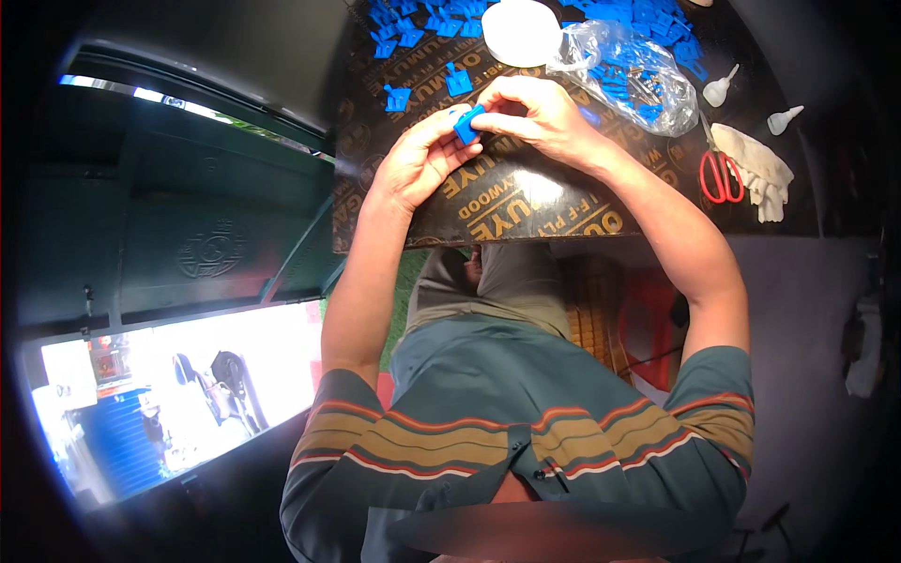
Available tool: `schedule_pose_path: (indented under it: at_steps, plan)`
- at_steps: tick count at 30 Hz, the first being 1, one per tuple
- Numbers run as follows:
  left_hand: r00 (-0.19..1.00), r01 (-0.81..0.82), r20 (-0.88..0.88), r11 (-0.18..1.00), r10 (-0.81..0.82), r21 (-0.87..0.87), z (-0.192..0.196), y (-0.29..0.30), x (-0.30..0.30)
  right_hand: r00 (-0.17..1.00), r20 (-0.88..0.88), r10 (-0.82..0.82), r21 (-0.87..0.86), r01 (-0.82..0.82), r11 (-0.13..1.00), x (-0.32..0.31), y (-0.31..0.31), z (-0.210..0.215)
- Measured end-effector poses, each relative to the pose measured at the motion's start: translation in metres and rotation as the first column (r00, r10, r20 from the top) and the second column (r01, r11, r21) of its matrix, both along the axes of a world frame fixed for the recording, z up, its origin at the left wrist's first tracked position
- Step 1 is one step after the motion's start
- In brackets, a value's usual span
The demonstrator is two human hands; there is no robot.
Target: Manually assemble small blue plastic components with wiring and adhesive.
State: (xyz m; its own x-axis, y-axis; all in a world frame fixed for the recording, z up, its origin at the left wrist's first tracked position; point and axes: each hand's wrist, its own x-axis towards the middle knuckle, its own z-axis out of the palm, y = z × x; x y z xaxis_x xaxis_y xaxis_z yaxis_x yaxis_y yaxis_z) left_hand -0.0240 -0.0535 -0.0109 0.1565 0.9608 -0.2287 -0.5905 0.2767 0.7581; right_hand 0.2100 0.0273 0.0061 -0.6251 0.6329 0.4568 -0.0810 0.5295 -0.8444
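Note:
Between my two hands is a small blue plastic piece (468,126), held up over the near part of the dark table (601,192). My left hand (427,158) pinches it from the left, fingers curled round its edge. From the right, my right hand (540,114) closes thumb and forefinger on its upper side. Two similar blue pieces lie just beyond: one blue piece (458,81) behind my fingers, another blue piece (397,98) farther left. Fine detail of the held piece is covered by my fingers.
Many blue pieces (441,17) spread along the far edge. A white round container (522,34) stands beside a clear plastic bag (629,80) of blue and metal parts. At right lie two white nozzle-tipped bottles (720,87), red-handled scissors (721,176) and a whitish glove (754,167).

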Motion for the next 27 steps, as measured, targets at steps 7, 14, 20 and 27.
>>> schedule_pose_path:
  at_steps: [7, 14, 20, 27]
  plan:
    - [0.590, -0.163, -0.682, 0.891, 0.432, 0.423, 0.030, 0.007, -0.004, 0.990, 0.097, -0.105, 0.186, 0.085, 0.979, 0.007, 0.010, -0.005]
    - [-0.218, 0.163, -0.670, 0.704, 0.709, 0.692, 0.020, 0.035, -0.016, 0.946, 0.150, -0.288, 0.444, 0.196, 0.875, 0.012, 0.013, -0.010]
    - [-0.288, 0.297, -0.622, 0.685, 0.729, 0.666, 0.018, 0.045, -0.023, 0.948, 0.157, -0.275, 0.475, 0.172, 0.863, 0.006, 0.019, -0.016]
    - [-0.348, 0.393, -0.553, 0.653, 0.757, 0.647, 0.027, 0.057, 0.004, 0.947, 0.195, -0.257, 0.434, 0.151, 0.888, 0.012, 0.019, -0.013]
